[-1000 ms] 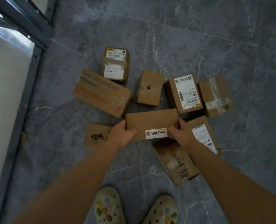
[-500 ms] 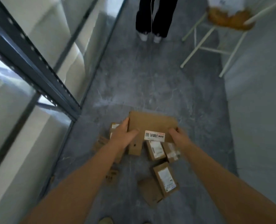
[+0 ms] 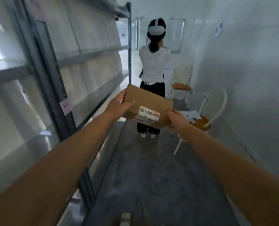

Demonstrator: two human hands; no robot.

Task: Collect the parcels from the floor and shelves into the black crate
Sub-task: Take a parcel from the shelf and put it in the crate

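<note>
Head view, single item in hand: one brown cardboard parcel (image 3: pixel 147 103), oblong, is held in the air at mid-frame, tilted so that its left end is raised and its right end lowered. A white printed label (image 3: pixel 149 113) with a small code square is fixed on the top face near the nearer edge. The parcel is gripped at both ends. The left hand (image 3: pixel 117 106) is placed at the left end, its thumb laid across the top face and its fingers wrapped round the far side. The right hand (image 3: pixel 176 119) is closed on the lower right corner, thumb on top; the fingertips are hidden beneath the box, so their lie cannot be told. Both forearms are stretched forward from the lower corners of the frame. A grey metal shelving rack (image 3: pixel 53 88) is ranged along the left side, with a small pink tag (image 3: pixel 66 106) stuck to its upright. Beyond the parcel, a second person (image 3: pixel 153 66) in a white top and dark trousers is seen from behind, a white headset band (image 3: pixel 156 31) worn on the head. Two white wire-backed chairs with brown seats are set against the right wall: a near chair (image 3: pixel 202 125), with papers (image 3: pixel 191 114) lying on its seat, and a far chair (image 3: pixel 181 86). A dark grey marbled floor (image 3: pixel 151 168) is seen below.
</note>
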